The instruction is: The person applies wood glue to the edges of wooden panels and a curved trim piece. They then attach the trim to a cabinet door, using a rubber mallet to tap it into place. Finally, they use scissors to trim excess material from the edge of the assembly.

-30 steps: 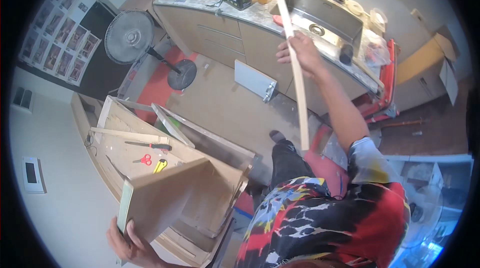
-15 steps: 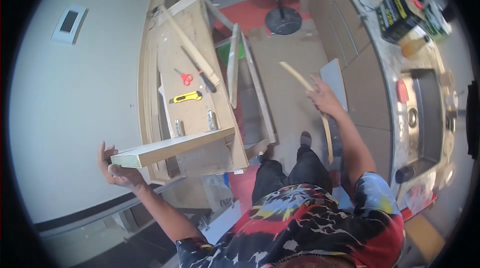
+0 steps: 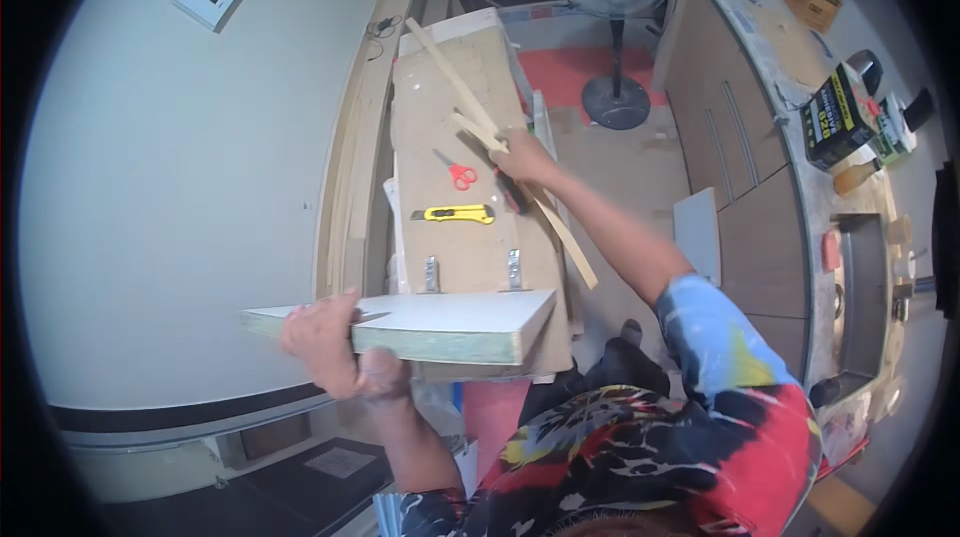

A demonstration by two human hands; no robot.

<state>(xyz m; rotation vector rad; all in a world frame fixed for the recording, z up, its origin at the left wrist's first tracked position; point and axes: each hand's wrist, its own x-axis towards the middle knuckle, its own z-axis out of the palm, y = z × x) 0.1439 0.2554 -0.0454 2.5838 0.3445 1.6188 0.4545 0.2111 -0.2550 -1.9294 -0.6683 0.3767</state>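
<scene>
My left hand (image 3: pixel 335 345) is clasped around the near edge of a white cabinet door (image 3: pixel 455 315), thumb below and fingers over the top. The door has a greenish edge and lies at the near end of a wooden workbench (image 3: pixel 400 107). Two metal hinges (image 3: pixel 514 269) stand at its far side. My right hand (image 3: pixel 522 157) is closed on a thin wooden strip (image 3: pixel 568 242), above the bench's right side. Beside that hand lie another wooden strip (image 3: pixel 445 67) and a dark-handled tool (image 3: pixel 512 191), partly covered. Red-handled scissors (image 3: pixel 461 175) and a yellow utility knife (image 3: pixel 458 214) rest on the bench.
A pedestal fan (image 3: pixel 616 102) stands beyond the bench. On the right runs a counter with a sink (image 3: pixel 862 307), a black box (image 3: pixel 838 120) and bottles. A white panel (image 3: pixel 697 237) leans against the cabinets (image 3: pixel 735 152). The wall (image 3: pixel 190 207) is on the left.
My right hand has moved left, carrying the strip from above the floor to above the bench. My left hand has shifted right along the door, whose greenish edge now faces me.
</scene>
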